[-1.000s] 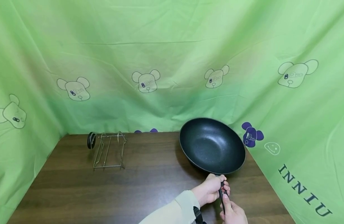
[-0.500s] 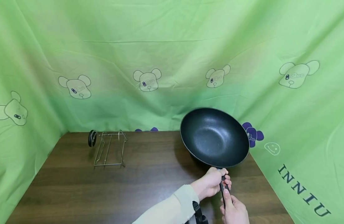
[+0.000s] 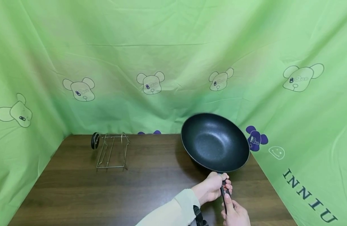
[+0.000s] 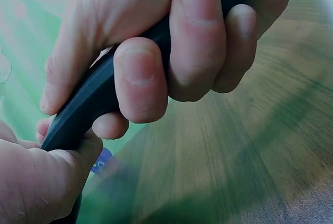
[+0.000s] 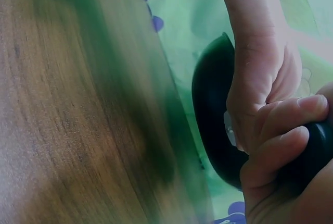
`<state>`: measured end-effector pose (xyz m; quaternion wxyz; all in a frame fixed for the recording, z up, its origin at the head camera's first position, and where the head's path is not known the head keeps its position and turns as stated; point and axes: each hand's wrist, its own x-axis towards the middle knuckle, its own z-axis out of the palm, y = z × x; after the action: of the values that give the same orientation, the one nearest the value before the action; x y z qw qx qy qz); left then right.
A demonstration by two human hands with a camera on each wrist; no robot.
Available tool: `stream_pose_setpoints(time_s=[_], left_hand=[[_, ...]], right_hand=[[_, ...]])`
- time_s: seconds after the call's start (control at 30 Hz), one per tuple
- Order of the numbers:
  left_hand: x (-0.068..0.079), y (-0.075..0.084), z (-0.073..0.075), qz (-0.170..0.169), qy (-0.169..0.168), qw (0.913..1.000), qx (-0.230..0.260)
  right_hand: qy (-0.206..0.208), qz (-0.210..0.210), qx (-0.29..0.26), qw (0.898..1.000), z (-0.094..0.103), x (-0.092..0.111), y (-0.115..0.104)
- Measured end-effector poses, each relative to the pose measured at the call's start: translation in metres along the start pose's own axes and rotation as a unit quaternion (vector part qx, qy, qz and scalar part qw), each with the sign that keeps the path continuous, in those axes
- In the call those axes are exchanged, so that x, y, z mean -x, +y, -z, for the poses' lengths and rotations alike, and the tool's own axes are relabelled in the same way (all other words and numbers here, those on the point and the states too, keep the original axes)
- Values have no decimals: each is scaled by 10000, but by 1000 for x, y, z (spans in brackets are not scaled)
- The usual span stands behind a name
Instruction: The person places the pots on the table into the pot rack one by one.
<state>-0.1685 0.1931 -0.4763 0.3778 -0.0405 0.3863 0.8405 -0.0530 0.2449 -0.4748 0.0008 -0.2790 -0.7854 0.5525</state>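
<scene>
A black wok (image 3: pixel 213 141) hangs tilted toward me over the right side of the table, its dark inside showing and a shadow beneath it. My left hand (image 3: pixel 211 188) grips its black handle (image 3: pixel 224 186) close to the bowl, fingers curled round it. Lower down, my right hand (image 3: pixel 235 212) holds the handle's end, thumb laid along the top. In the left wrist view, the right hand's curled fingers (image 4: pixel 140 81) wrap the handle above the left hand (image 4: pixel 41 182). The right wrist view shows the wok (image 5: pixel 210 104) beyond both hands.
A small wire rack (image 3: pixel 111 152) stands at the table's back left, with a round black disc (image 3: pixel 95 141) at its left end. The brown wooden table (image 3: pixel 105 194) meets a green printed curtain (image 3: pixel 173 62) at the back and sides.
The wok rose a little in the first half second, then dipped slightly. Both hands have kept their hold on the handle, and the head view has shifted a little.
</scene>
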Motion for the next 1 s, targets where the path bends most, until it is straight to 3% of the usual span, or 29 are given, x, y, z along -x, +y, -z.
stream_pose_setpoints(time_s=[1.0], left_hand=[[8,19,16,-368,-77,9991,-170]], right_hand=[[-76,299,-716,9970,-25,0,-10]])
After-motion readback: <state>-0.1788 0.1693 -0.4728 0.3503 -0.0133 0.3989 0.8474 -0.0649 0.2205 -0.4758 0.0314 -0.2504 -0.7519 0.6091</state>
